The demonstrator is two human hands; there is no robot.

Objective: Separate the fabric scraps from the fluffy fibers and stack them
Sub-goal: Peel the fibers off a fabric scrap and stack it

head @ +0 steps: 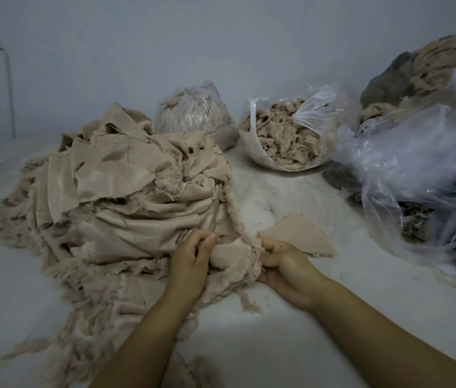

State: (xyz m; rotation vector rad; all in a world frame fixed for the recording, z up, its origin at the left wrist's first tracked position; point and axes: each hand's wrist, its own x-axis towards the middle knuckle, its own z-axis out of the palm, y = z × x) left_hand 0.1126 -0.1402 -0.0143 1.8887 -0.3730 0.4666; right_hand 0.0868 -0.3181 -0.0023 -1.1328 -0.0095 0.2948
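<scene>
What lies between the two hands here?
In the head view, a fuzzy-edged fabric scrap spans the gap between the left hand and right hand, both gripping it.

One head camera, looking forward and down

I have a single wide-angle view from the person's head, tilted down over both forearms, with the hands (238,256) close in at lower centre. It faces a pale wall (221,37) beyond the fabric pile (126,191) and plastic bags (285,135); straight lines bend toward the frame edges.
</scene>
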